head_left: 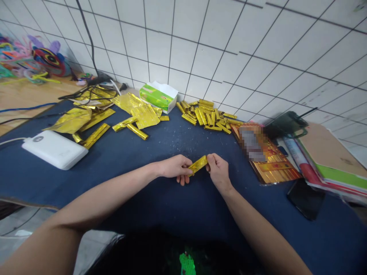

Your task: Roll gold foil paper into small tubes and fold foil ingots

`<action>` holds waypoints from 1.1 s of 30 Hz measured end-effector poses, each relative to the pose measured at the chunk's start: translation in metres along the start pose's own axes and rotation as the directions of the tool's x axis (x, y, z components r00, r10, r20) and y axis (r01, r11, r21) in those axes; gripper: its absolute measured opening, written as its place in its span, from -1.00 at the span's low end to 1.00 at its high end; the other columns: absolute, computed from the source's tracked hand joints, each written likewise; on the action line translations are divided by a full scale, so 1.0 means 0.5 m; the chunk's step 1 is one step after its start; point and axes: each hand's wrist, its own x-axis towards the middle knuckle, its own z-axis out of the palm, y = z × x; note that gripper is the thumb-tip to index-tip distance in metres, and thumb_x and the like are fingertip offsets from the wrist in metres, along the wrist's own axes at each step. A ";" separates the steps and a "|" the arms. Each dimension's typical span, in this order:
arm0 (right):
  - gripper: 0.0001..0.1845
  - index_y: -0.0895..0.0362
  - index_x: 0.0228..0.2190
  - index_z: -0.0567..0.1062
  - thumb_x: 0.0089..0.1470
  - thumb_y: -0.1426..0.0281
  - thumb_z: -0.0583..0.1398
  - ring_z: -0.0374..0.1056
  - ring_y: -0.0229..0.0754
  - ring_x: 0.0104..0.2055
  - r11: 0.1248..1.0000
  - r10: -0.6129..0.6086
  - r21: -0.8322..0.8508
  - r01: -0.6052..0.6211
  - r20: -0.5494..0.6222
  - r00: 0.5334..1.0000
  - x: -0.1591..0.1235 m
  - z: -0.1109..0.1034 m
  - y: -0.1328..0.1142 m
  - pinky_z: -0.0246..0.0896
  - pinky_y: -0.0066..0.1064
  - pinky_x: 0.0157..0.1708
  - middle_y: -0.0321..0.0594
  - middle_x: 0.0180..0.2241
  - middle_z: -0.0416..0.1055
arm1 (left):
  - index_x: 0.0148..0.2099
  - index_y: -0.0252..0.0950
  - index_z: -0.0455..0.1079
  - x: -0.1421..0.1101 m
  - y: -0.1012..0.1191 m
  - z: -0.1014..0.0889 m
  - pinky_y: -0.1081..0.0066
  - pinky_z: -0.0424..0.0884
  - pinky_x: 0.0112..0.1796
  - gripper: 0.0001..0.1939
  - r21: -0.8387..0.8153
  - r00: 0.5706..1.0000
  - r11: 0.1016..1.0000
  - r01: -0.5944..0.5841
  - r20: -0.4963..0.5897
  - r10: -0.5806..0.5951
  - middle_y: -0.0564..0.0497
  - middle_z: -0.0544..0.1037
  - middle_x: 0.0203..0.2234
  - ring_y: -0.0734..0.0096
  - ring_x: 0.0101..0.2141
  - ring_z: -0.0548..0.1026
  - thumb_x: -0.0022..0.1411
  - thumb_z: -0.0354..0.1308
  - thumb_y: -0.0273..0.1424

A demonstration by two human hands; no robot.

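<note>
Between my two hands, above the dark blue table cover, is a folded strip of gold foil paper. My left hand pinches its lower left end between thumb and fingers. At the upper right end, my right hand grips it with closed fingertips. A pile of folded gold paper pieces lies beyond my hands, against the tiled wall. Flat and partly folded gold sheets are spread to the left of that pile.
A white power bank with a cable lies at left. Behind the sheets stands a green tissue pack. To the right are a gold-and-red packet, a dark phone-like slab, a dark green cup and stacked folders.
</note>
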 end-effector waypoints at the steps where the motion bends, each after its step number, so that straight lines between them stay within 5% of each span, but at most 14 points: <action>1: -0.56 0.11 -0.65 0.22 0.11 0.10 0.00 0.01 -0.37 -0.67 0.998 0.006 0.063 -0.007 0.017 1.000 -0.001 0.001 0.000 -0.09 -0.49 -0.66 -0.41 -0.71 0.11 | -0.40 -0.36 0.22 0.001 0.000 0.001 0.56 0.30 -0.62 -0.90 0.007 0.999 1.000 -0.010 -0.038 0.010 0.10 0.45 -0.65 0.57 -0.66 0.42 0.15 0.02 -0.43; 7: -0.53 0.12 -0.68 0.24 -0.04 0.02 0.12 -0.08 -0.40 -0.71 0.986 0.015 0.157 -0.050 0.217 0.976 -0.010 0.013 -0.005 -0.17 -0.48 -0.70 -0.42 -0.75 0.06 | -0.43 -0.35 0.18 0.006 0.003 0.005 0.59 0.28 -0.64 -0.89 0.015 0.992 0.999 -0.039 -0.121 0.040 0.12 0.43 -0.66 0.60 -0.68 0.40 0.16 -0.02 -0.50; 22: -0.51 0.14 -0.70 0.26 0.09 0.09 0.03 -0.05 -0.40 -0.70 0.996 0.020 0.079 -0.031 0.141 0.990 -0.020 0.012 0.000 -0.17 -0.48 -0.69 -0.40 -0.75 0.06 | -0.42 -0.36 0.25 0.001 -0.010 -0.029 0.56 0.33 -0.57 -0.88 0.080 0.998 0.996 -0.034 0.064 0.029 0.09 0.46 -0.63 0.57 -0.64 0.44 0.16 0.04 -0.43; 25: -0.51 0.14 -0.69 0.29 0.10 0.09 0.01 -0.03 -0.39 -0.70 0.995 0.035 0.093 -0.047 0.126 0.991 -0.023 0.014 -0.001 -0.14 -0.48 -0.68 -0.39 -0.75 0.09 | -0.41 -0.37 0.25 0.001 -0.013 -0.043 0.53 0.36 -0.54 -0.80 0.028 0.999 0.998 -0.052 0.007 0.051 0.00 0.51 -0.56 0.50 -0.57 0.49 0.16 0.07 -0.33; 30: -0.57 0.15 -0.59 0.38 0.10 0.12 0.02 0.03 -0.37 -0.70 0.994 0.017 0.102 -0.038 0.200 0.980 -0.025 0.015 -0.003 -0.05 -0.48 -0.66 -0.39 -0.74 0.14 | -0.42 -0.36 0.20 0.003 -0.011 -0.058 0.55 0.34 -0.55 -0.73 -0.119 0.955 0.973 -0.196 -0.249 0.162 -0.04 0.52 -0.56 0.46 -0.54 0.51 0.16 0.07 -0.24; 33: -0.64 0.15 -0.51 0.37 0.09 0.14 0.04 0.07 -0.36 -0.66 0.995 0.009 0.096 -0.038 0.282 0.959 -0.025 0.016 -0.010 -0.02 -0.49 -0.63 -0.39 -0.69 0.18 | -0.42 -0.36 0.21 0.005 -0.008 -0.050 0.56 0.31 -0.59 -0.78 -0.046 0.951 0.980 -0.195 -0.251 0.178 0.02 0.48 -0.61 0.52 -0.61 0.47 0.18 0.03 -0.31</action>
